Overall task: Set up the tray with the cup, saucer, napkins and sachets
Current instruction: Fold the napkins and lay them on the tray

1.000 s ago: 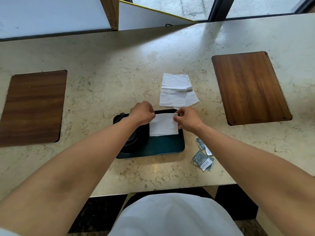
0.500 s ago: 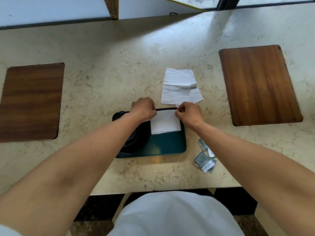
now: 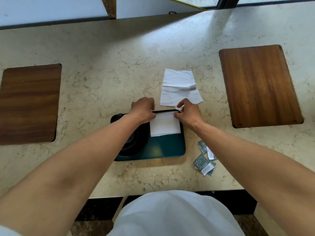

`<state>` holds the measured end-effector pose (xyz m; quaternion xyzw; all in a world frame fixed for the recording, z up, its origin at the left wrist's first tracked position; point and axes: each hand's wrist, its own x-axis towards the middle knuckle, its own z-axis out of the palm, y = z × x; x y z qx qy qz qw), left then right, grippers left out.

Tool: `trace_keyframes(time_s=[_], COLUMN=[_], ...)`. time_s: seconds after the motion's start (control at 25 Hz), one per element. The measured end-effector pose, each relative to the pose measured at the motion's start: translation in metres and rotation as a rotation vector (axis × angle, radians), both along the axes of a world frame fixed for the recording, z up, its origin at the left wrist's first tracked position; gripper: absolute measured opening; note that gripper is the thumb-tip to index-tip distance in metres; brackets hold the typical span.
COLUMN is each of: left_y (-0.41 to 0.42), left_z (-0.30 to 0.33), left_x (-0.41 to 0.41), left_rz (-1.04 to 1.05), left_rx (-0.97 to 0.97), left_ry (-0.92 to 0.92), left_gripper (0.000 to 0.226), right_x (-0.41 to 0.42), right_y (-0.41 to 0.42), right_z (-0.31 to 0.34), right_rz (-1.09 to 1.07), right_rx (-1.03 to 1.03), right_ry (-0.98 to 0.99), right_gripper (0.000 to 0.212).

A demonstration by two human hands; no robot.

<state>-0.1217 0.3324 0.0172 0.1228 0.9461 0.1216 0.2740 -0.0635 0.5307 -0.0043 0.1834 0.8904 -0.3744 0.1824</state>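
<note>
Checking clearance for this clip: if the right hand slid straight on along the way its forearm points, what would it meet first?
Probably the loose napkins on the counter, just past the right hand beyond the tray rim.

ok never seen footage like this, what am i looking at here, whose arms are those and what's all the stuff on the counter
There is no machine here. The picture comes from a camera worn on a person's head, looking forward and down, so the two bare arms reaching in from the bottom are the wearer's own.

The surface is a pale marble-patterned counter with a wooden board to the right and another wooden board to the left. In the middle sits a dark green tray. On its left side is a dark saucer and cup, mostly hidden by the arm.

The left hand and right hand each pinch a far corner of a folded white napkin lying on the tray. More loose napkins lie on the counter beyond the tray, and a few small sachets wait to the tray's right.
</note>
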Motion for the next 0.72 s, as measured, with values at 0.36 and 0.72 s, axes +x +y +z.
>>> trace_keyframes(time_s=[0.36,0.72], left_y=[0.003,0.035], left_z=[0.006,-0.002], left_x=[-0.011,-0.059], left_rz=[0.079,0.307], left_rx=[0.079,0.238], left_ry=[-0.077,-0.062], left_gripper=[0.027,0.033], right_x=[-0.011,-0.057], right_y=[0.012,0.048], right_z=[0.001,0.006], right_rz=[0.019,-0.084], right_rx=[-0.064,0.077], right_ry=[0.001,0.140], right_gripper=[0.023,0.022])
